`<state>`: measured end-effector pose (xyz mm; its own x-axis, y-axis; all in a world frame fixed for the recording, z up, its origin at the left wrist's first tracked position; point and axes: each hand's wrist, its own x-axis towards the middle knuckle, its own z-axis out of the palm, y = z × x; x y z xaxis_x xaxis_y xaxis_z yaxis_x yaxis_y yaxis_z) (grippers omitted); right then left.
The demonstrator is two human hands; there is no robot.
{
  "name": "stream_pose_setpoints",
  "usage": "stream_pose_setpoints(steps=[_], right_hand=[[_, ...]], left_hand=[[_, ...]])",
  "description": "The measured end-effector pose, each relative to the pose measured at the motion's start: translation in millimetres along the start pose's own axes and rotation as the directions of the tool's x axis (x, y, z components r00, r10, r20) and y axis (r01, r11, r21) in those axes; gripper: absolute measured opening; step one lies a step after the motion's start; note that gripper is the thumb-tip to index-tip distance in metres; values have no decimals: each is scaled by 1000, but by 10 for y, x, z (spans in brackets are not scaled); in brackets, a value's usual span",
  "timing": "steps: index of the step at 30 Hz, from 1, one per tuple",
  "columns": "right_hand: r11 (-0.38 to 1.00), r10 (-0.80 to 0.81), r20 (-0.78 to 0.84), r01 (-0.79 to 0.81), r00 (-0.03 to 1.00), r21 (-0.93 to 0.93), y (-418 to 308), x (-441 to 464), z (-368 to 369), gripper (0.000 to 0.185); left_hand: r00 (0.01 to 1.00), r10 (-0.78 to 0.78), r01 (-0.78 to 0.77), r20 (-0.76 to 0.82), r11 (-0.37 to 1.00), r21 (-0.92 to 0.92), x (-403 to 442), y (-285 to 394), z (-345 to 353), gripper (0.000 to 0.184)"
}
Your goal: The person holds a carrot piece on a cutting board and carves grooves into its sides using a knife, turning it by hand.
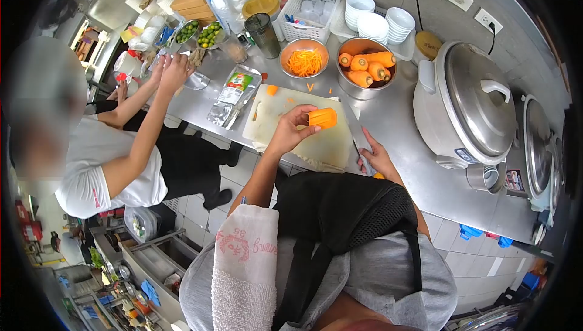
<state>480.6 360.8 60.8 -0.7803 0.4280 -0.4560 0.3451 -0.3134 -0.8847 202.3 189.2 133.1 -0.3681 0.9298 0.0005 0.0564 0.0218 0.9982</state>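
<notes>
My left hand point(293, 130) pinches a cut chunk of carrot point(322, 118) above the white cutting board point(264, 126). At the board's right edge, my right hand point(378, 156) is closed round the handle of a kitchen knife point(353, 126), its blade pointing away from me. A small carrot end point(272, 90) lies on the far left part of the board. Beyond the board stands a metal bowl point(284, 67) of carrot strips. To its right, a deeper metal bowl point(362, 93) holds several peeled carrots. Another bit of orange shows beside my right hand, partly hidden.
A silver food pouch point(228, 101) lies left of the board. White bowls point(371, 26) and a plastic basket point(311, 3) stand at the back. A large rice cooker point(467, 106) occupies the right. A co-worker point(115, 167) stands at the left, hands over the counter.
</notes>
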Motion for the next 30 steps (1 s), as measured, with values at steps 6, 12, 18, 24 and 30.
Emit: stream_pose_setpoints(steps=[6,12,18,24,30], right_hand=[[1000,21,28,-21,999,-4,-13,15,-18,77],[999,38,39,-40,998,34,-44,9,-8,76],[1000,18,51,-19,999,22,-2,20,-30,75],[1000,22,41,-23,999,15,-16,16,-23,75],[999,18,51,-20,999,29,-39,-2,-12,75]], left_hand=[[997,-83,74,-5,917,-393,-41,-42,54,44],[995,-74,104,74,669,-736,-133,-123,93,48],[991,-26,125,133,556,-822,-180,-130,75,56],[996,-49,94,81,553,-828,-178,-100,118,46],[987,-11,136,160,583,-801,-45,-106,91,46]])
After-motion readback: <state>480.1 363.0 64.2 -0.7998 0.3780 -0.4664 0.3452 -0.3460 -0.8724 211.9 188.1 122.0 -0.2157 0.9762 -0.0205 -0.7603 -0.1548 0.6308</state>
